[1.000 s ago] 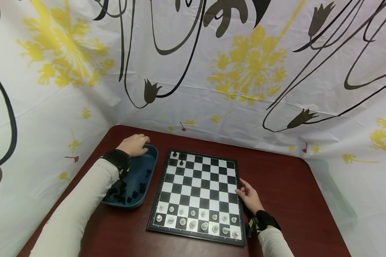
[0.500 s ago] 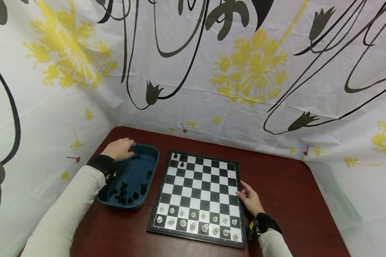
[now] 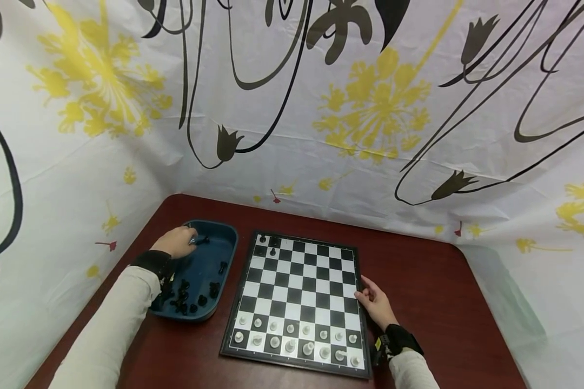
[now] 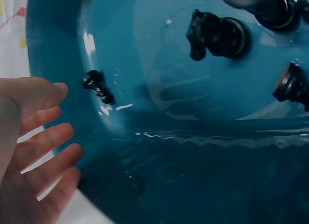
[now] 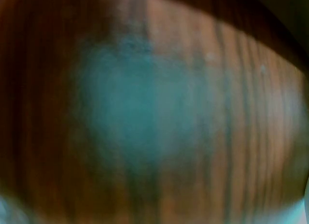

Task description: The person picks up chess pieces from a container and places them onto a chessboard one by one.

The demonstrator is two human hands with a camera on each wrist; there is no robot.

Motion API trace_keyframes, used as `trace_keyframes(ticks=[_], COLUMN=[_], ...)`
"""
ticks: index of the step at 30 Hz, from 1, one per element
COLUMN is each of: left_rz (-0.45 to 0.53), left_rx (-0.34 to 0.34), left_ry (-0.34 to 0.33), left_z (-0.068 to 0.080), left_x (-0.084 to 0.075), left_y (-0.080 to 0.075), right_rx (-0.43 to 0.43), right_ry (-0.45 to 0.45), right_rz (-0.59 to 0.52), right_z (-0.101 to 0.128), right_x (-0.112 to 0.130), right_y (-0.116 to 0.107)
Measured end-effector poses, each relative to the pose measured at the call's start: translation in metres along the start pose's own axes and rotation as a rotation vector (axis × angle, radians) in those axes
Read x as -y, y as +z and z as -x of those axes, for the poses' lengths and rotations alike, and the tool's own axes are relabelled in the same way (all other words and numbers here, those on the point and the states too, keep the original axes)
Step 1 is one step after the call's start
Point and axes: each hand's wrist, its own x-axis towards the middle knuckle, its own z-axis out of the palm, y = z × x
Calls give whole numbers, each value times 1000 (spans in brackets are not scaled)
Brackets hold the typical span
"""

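Note:
In the head view my left hand is at the far left corner of a blue plastic tub. The left wrist view shows its fingers loosely bent and apart, with nothing between them. Just beyond the fingertips a small black chess piece lies against the tub wall. A black knight lies farther off on the tub floor. My right hand rests its thumb and fingertips at the right edge of a chessboard. Only a blurred brown surface fills the right wrist view.
White chess pieces stand in two rows along the board's near side. A few black pieces stand at its far left corner. Several black pieces lie in the tub's near end. A patterned cloth hangs behind the red-brown table.
My left hand has moved left from above the tub's far rim, then lowered toward the black piece in that corner. The right hand stays at the board's edge.

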Motion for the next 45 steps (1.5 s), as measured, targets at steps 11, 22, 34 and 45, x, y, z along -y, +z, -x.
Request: trace_keyframes(ticks=[11,22,34,45], left_rz=[20,59,91,69], left_rx=[34,57,55,32], left_ry=[-7,-71,-134,-99], left_z=[-15,-19,-29,-41], left_x=[8,0,3,12], left_y=[22,21,31,46], right_rx=[-15,-34,-8,-10], right_ry=[-24,-50,-17,6], right_rz=[-14,-4,-22,-29], right_z=[1,-1,-2,-2], right_x=[2,1,1,0], right_y=[3,3,1,1])
